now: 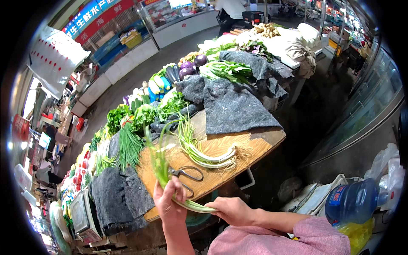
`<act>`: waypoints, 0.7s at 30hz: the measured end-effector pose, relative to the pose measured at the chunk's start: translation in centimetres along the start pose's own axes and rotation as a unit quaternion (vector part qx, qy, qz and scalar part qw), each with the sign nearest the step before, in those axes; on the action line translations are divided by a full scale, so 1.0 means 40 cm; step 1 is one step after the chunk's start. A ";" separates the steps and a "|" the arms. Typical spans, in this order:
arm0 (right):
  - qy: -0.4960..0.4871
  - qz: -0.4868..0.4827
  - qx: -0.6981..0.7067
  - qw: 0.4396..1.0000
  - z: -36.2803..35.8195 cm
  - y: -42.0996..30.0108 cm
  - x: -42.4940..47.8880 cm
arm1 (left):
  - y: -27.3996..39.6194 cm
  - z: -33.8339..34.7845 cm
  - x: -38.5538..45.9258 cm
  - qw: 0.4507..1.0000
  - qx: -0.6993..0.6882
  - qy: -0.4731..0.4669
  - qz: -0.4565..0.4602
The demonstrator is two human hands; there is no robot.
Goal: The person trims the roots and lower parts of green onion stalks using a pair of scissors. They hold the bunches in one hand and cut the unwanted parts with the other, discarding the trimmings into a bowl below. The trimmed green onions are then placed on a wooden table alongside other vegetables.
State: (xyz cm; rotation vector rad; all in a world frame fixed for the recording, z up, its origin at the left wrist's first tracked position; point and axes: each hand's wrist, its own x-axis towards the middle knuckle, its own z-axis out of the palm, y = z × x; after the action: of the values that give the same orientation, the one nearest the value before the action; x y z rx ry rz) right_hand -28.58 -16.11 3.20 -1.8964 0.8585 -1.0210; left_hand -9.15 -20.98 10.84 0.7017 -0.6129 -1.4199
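Observation:
My left hand (170, 199) grips several scallions (195, 206) around their stalks, the green leaves rising blurred above the fist. Their pale lower ends bend right into my right hand (232, 210), whose fingers close on them and hide the tips. Behind my left hand, a pair of metal scissors (191, 173) lies on a wooden board (229, 142), partly covered by the hand and leaves. More scallions (208, 161) rest farther back on the board, with white stalks and stringy roots toward the right.
Dark grey cloths (236, 108) border the board, with leafy greens (223, 70), chives (130, 145) and eggplants (188, 68) beyond. A weighing scale (83, 213) stands at left. On the right are a large blue water bottle (352, 200) and a glass-fronted cabinet (366, 102). A person (231, 11) is across the aisle.

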 end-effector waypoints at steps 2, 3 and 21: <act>-0.021 -0.056 -0.035 0.998 -0.002 -0.001 0.026 | 0.011 -0.032 -0.049 0.998 -0.059 0.006 -0.002; -0.028 -0.089 -0.055 0.994 0.000 -0.005 0.039 | 0.006 -0.053 -0.081 0.998 -0.050 0.020 -0.039; 0.062 -0.036 -0.282 0.957 0.180 0.065 0.260 | 0.132 -0.442 -0.527 0.981 -0.072 0.153 0.098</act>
State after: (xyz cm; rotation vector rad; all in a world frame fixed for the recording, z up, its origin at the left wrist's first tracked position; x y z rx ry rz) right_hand -18.13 -23.55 1.85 -2.3666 1.2654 -1.0169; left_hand 6.17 1.39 3.77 0.7068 -0.3248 -1.1324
